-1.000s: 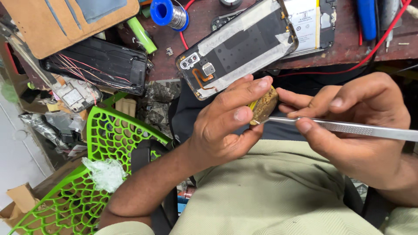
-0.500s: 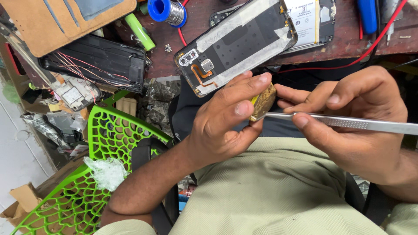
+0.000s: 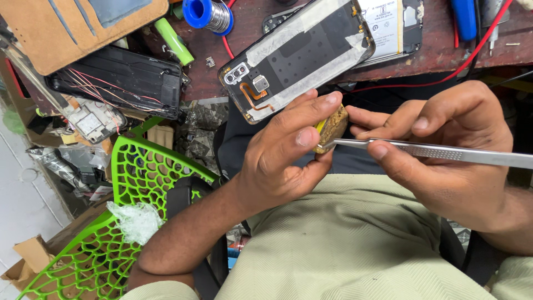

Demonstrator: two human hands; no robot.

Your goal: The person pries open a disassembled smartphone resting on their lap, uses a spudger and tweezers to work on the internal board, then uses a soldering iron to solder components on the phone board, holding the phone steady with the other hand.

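The left hand [image 3: 283,161] is closed around a small brown, crusted block [image 3: 332,129] with a strip of yellow showing at its edge. Thumb and fingers pinch it from both sides and hold it up over the lap, just near of the table [image 3: 433,53] edge, apparently to keep it steady and turned toward the tool. The right hand [image 3: 444,150] grips a pair of steel tweezers [image 3: 444,153] between thumb and forefinger, low on the shaft for fine control. The tips rest against the near side of the block; whether they hold anything cannot be told.

On the table, far of the hands, lies an opened phone [image 3: 297,53] with its back cover off, tape across the body and the camera end pointing left. It sits within easy reach of the work. To its left are a black panel with thin wires [image 3: 119,78], a blue spool of solder [image 3: 206,14] and a brown wallet case [image 3: 72,28]. A red wire [image 3: 472,58] crosses the right of the table. A green lattice chair [image 3: 111,222] stands at near left.
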